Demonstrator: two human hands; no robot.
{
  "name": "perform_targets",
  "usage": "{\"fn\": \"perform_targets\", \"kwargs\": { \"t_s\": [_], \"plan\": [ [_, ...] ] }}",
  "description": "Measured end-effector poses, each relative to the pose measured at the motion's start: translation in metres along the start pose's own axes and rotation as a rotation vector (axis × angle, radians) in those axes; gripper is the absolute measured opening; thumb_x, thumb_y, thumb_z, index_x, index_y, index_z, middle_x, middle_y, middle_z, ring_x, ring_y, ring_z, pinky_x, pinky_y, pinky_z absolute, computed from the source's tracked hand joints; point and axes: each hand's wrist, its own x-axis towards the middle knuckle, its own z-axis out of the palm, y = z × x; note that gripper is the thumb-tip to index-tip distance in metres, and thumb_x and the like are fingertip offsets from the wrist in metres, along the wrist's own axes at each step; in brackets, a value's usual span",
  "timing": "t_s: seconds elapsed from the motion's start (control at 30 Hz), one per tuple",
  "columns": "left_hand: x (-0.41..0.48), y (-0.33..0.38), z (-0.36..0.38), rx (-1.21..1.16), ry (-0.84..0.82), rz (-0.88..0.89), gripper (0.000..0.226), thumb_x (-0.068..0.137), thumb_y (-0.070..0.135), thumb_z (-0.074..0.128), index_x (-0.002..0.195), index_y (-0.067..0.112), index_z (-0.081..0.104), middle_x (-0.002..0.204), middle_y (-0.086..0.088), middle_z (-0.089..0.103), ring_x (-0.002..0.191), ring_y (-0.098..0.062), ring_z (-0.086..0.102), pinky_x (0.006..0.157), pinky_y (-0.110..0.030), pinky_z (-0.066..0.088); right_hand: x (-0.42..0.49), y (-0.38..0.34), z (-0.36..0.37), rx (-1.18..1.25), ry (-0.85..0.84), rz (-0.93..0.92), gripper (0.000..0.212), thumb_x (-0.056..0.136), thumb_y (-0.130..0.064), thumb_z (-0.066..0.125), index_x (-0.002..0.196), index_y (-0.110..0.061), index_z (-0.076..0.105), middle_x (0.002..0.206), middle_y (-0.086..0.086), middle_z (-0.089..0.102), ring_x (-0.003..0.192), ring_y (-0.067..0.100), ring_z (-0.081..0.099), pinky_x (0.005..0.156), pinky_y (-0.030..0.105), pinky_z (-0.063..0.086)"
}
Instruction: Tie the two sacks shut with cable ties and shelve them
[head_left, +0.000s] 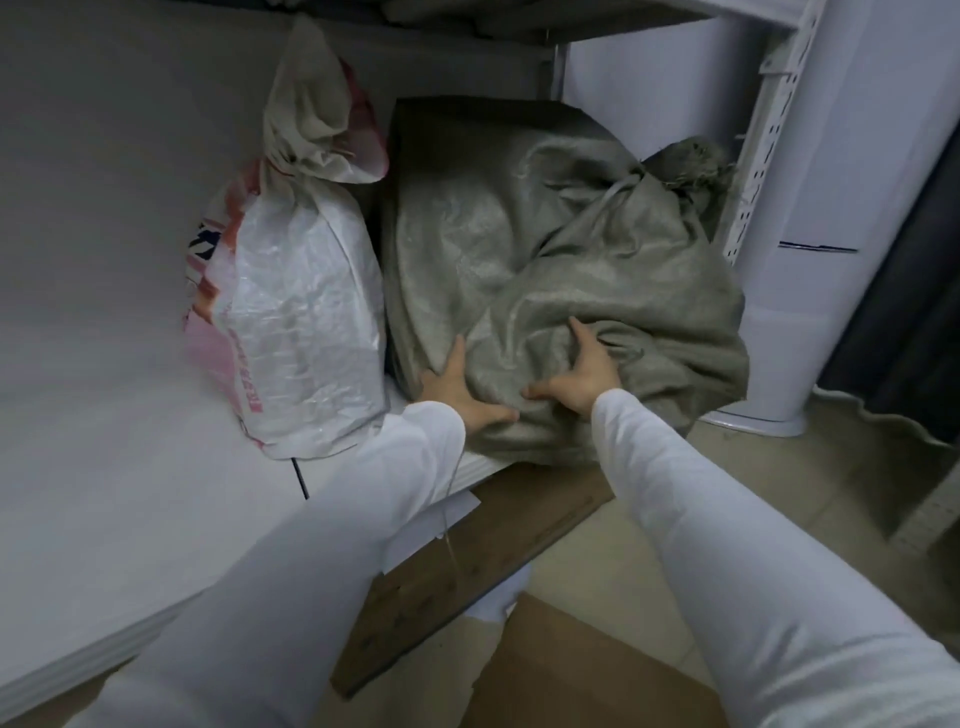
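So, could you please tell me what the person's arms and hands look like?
Both arms wear plain, long white sleeves, the left sleeve and right sleeve reaching the wrists. The left hand and right hand are bare: no gloves, rings or watch visible.

Grey sack (561, 270) tied, slumped on shelf, beside upright tied white-pink sack (301, 312)

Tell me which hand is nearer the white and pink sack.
Left. The left hand rests on the grey sack at its left edge, just beside the white and pink sack; the right hand rests farther right on the grey sack's front.
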Motion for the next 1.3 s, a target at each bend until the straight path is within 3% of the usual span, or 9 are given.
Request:
{"fn": "perform_targets", "kwargs": {
  "t_s": [0.17, 0.33, 0.5, 0.6, 0.7, 0.77, 0.87, 1.1, 1.3],
  "plan": [
    [0.011, -0.013, 0.000, 0.154, 0.149, -0.026, 0.127, 0.048, 0.066, 0.081, 0.144, 0.054, -0.002, 0.154, -0.023, -0.019, 0.145, -0.041, 0.001, 0.120, -0.041, 0.016, 0.015, -0.010, 0.021, -0.040, -0.016, -0.094, 0.091, 0.066, -0.014, 0.086, 0.144, -0.024, 0.041, 0.149, 0.007, 0.039, 0.137, 0.026, 0.039, 0.113, 0.037, 0.035],
    [0.015, -0.043, -0.008, 0.279, 0.218, -0.137, 0.116, 0.058, 0.069, 0.074, 0.142, 0.056, -0.006, 0.152, -0.021, -0.029, 0.142, -0.048, -0.003, 0.114, -0.056, 0.023, 0.005, 0.003, 0.053, -0.122, -0.100, -0.151, 0.099, 0.078, -0.014, 0.078, 0.154, -0.030, 0.018, 0.161, 0.006, 0.011, 0.146, 0.027, 0.021, 0.116, 0.030, 0.020],
    [0.005, -0.058, -0.020, 0.282, 0.141, -0.037, 0.109, 0.067, 0.064, 0.071, 0.147, 0.047, 0.000, 0.154, -0.020, -0.022, 0.142, -0.043, 0.015, 0.116, -0.042, 0.027, -0.001, -0.021, 0.059, -0.204, -0.086, -0.028, 0.097, 0.083, -0.019, 0.074, 0.155, -0.027, 0.010, 0.162, 0.011, 0.000, 0.149, 0.031, 0.011, 0.119, 0.035, 0.015],
    [-0.008, -0.066, -0.038, 0.319, 0.178, -0.006, 0.100, 0.073, 0.057, 0.070, 0.149, 0.043, 0.007, 0.157, -0.017, -0.010, 0.138, -0.042, 0.025, 0.113, -0.042, 0.031, -0.021, -0.033, 0.074, -0.240, 0.011, 0.026, 0.086, 0.084, -0.025, 0.072, 0.152, -0.029, 0.019, 0.162, 0.009, -0.007, 0.146, 0.035, 0.016, 0.115, 0.045, 0.024],
    [-0.024, -0.077, -0.060, 0.325, 0.202, 0.010, 0.095, 0.077, 0.054, 0.068, 0.149, 0.042, 0.008, 0.158, -0.015, -0.007, 0.140, -0.042, 0.021, 0.112, -0.047, 0.031, -0.047, -0.050, 0.092, -0.403, 0.112, 0.002, 0.073, 0.084, -0.025, 0.066, 0.146, -0.025, 0.028, 0.161, 0.010, -0.009, 0.143, 0.040, 0.015, 0.110, 0.050, 0.030],
    [-0.036, -0.085, -0.074, 0.296, 0.219, 0.025, 0.093, 0.078, 0.051, 0.069, 0.149, 0.042, 0.010, 0.159, -0.015, -0.006, 0.142, -0.041, 0.018, 0.113, -0.046, 0.030, -0.063, -0.067, 0.103, -0.462, 0.133, -0.053, 0.077, 0.081, -0.026, 0.068, 0.147, -0.021, 0.027, 0.161, 0.013, -0.008, 0.144, 0.041, 0.011, 0.113, 0.051, 0.028],
    [-0.057, -0.093, -0.096, 0.300, 0.277, 0.008, 0.093, 0.077, 0.053, 0.069, 0.149, 0.040, 0.013, 0.159, -0.014, 0.000, 0.142, -0.039, 0.019, 0.112, -0.047, 0.031, -0.086, -0.099, 0.121, -0.478, 0.052, -0.130, 0.085, 0.081, -0.033, 0.070, 0.150, -0.019, 0.022, 0.162, 0.013, -0.009, 0.146, 0.042, 0.005, 0.116, 0.053, 0.020],
    [-0.122, -0.110, -0.160, 0.325, 0.396, -0.074, 0.088, 0.076, 0.057, 0.067, 0.148, 0.035, 0.022, 0.158, -0.012, 0.010, 0.142, -0.033, 0.020, 0.111, -0.046, 0.031, -0.138, -0.165, 0.160, -0.274, -0.101, -0.348, 0.073, 0.078, -0.016, 0.070, 0.144, -0.016, 0.038, 0.159, 0.009, 0.017, 0.138, 0.034, 0.034, 0.109, 0.037, 0.038],
    [-0.216, -0.129, -0.221, 0.311, 0.501, -0.093, 0.079, 0.079, 0.047, 0.069, 0.146, 0.029, 0.030, 0.159, -0.012, 0.010, 0.144, -0.032, 0.018, 0.113, -0.044, 0.029, -0.209, -0.203, 0.188, -0.180, -0.246, -0.525, 0.068, 0.083, -0.012, 0.068, 0.145, -0.017, 0.041, 0.161, 0.005, 0.017, 0.143, 0.027, 0.029, 0.112, 0.034, 0.032]
  ]
}}
